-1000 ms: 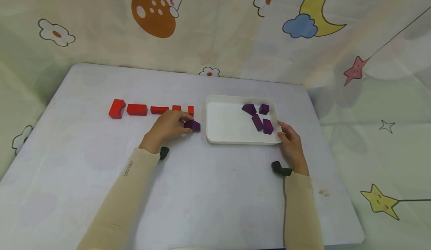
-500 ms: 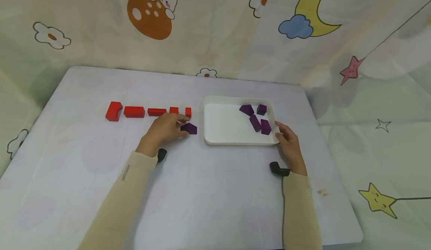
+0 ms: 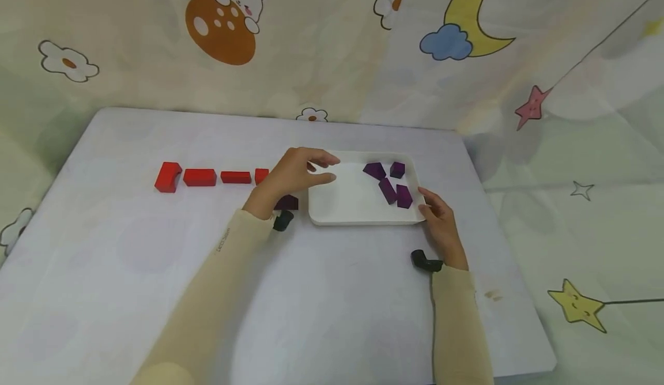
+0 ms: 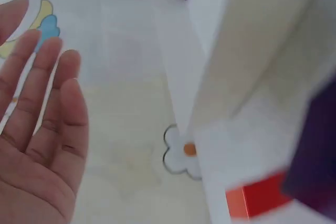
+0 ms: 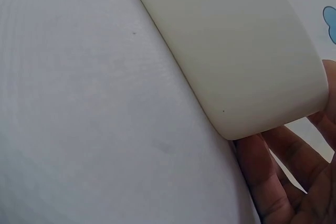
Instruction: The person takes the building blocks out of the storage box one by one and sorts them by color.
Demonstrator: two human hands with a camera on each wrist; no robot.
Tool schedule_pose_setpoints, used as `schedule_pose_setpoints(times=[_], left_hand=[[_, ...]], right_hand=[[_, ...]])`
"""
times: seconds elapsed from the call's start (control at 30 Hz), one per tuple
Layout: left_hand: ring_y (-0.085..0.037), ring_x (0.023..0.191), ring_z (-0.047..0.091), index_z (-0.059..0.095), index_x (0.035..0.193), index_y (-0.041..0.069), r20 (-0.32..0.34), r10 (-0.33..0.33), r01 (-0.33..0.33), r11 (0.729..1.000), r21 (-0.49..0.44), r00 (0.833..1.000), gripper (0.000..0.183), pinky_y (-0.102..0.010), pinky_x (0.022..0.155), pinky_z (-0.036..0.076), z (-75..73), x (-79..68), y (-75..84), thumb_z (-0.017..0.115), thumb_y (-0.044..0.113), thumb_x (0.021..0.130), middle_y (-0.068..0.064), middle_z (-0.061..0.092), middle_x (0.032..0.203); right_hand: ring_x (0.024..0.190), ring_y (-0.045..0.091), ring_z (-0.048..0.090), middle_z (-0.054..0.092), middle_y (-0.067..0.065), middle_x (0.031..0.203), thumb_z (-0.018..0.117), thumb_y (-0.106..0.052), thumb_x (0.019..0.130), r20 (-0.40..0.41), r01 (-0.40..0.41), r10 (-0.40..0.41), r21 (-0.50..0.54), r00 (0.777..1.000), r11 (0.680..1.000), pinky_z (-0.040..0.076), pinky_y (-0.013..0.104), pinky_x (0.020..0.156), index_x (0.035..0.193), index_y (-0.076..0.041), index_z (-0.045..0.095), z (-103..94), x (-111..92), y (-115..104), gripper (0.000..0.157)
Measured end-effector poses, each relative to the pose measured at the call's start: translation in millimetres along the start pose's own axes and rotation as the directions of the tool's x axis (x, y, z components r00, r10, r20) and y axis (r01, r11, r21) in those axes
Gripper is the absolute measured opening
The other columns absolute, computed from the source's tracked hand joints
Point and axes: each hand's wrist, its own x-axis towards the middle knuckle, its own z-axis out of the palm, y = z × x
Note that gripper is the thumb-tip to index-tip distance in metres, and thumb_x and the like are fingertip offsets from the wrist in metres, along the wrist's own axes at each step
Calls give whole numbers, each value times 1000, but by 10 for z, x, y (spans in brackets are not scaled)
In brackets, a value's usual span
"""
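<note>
white tray (image 3: 321, 215) as landmark. left hand (image 3: 295, 174) hovers over the tray's left rim, fingers straight and slack, holding nothing; left wrist view shows the bare palm (image 4: 37, 129). four purple blocks (image 3: 388, 183) lie in the tray's far right part, to the right of the left fingertips and apart from them. long axes unclear at this size. one more purple block (image 3: 287, 203) sits on the table (image 3: 129, 246) just left of the tray, under the left wrist. right hand (image 3: 438, 223) rests at the tray's near right corner, fingers touching the wall; nearer the four blocks. red blocks (image 3: 199, 177) in a row further left of the tray
</note>
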Motion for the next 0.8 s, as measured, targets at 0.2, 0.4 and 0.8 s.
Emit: schedule_pose_setpoints(times=[0.2,0.4,0.8], left_hand=[[-31,120,70,78,128,3,-25,77,-80,982,-173,997,30,-34,105,57,212,584,-28,81,10,99,-10,77,128],[-25,117,71,76,131,3,22,-28,34,944,-328,999,31,-34,103,58,522,916,-222,77,13,103,-14,75,130],[-27,132,66,70,143,6,180,-184,232,923,-307,966,45,-40,105,56,965,1270,-405,78,8,99,-10,68,147]], right_hand=[[129,29,53,48,21,163,52,-6,112,-5,3,-3,-3,1000,1000,44,11,96,160,-6,51,-15,-7,31,48],[123,28,56,50,23,161,53,-3,111,-6,33,-33,9,999,999,46,10,93,157,-3,54,46,6,70,46],[130,38,58,49,22,163,54,-3,111,-20,66,-67,-19,998,998,46,11,95,156,-3,55,-12,33,120,45]])
